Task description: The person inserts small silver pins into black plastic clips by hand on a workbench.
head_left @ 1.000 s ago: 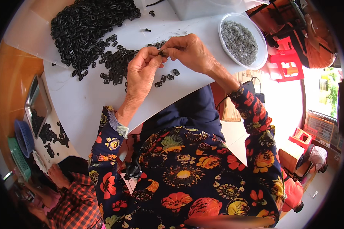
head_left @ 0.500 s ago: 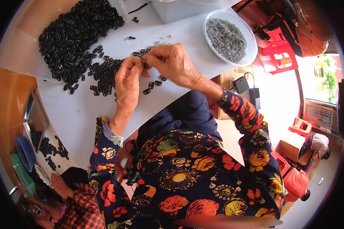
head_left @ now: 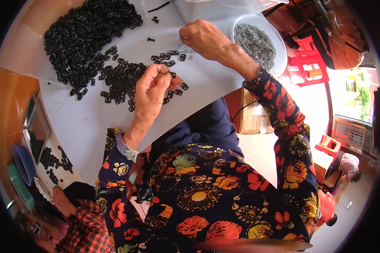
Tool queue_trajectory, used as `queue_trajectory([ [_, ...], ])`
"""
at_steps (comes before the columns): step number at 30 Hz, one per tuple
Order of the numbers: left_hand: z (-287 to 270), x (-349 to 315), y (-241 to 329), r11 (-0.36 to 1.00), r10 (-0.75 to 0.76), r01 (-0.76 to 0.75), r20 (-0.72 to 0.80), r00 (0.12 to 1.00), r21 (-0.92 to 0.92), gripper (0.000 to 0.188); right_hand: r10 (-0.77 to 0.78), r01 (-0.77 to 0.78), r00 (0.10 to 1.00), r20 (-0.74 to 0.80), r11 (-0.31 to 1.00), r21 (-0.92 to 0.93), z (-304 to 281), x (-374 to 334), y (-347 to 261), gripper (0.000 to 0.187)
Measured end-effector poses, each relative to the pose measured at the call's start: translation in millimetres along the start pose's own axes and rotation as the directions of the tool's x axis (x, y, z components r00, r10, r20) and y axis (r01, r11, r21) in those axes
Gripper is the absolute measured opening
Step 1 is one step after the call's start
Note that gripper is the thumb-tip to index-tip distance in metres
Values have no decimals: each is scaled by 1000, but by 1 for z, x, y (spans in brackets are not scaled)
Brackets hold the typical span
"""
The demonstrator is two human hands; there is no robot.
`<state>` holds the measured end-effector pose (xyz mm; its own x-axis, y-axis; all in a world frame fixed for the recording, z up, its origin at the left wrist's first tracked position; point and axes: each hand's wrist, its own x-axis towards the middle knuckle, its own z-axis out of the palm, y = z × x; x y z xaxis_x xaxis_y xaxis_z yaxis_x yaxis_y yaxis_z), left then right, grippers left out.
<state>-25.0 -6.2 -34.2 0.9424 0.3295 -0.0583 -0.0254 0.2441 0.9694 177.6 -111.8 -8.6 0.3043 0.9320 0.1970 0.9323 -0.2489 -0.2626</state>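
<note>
Works at a white table point(head_left: 82, 122), with a heap of black parts point(head_left: 90, 38) to the left and a clear bowl point(head_left: 282, 55) to the right. Bends the fingers of the right hand point(head_left: 207, 40) narrowly, cannot make out anything held. With the left hand point(head_left: 151, 88), pinches one small black link point(head_left: 172, 75) at the thumb tip, against curled fingers.

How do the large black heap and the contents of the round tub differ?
Colour: the large black heap is dark, while the tub contents look pale grey and partly see-through.
Containment: the large black heap spills onto the table; the tub contents lie inside the round tub.
Side: the heap sits left, the tub contents right.
Shared: both are masses of many small loose pieces.
</note>
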Motion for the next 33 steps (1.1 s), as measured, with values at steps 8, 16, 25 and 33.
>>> queue_trajectory([
  [8,1,2,2,1000,-16,16,10,1000,-6,9,98,-93,990,98,994,-53,-4,11,-4,14],
  [16,3,1,2,998,-6,4,-29,1000,-55,7,291,-326,940,177,615,718,-15,-31,-51,16],
  [25,4,4,4,1000,10,-9,-21,1000,10,6,276,-214,947,165,158,964,10,-43,-52,9],
  [33,2,4,-3,999,48,-48,-27,998,6,2,225,-229,960,166,291,929,9,-38,-50,18],
])
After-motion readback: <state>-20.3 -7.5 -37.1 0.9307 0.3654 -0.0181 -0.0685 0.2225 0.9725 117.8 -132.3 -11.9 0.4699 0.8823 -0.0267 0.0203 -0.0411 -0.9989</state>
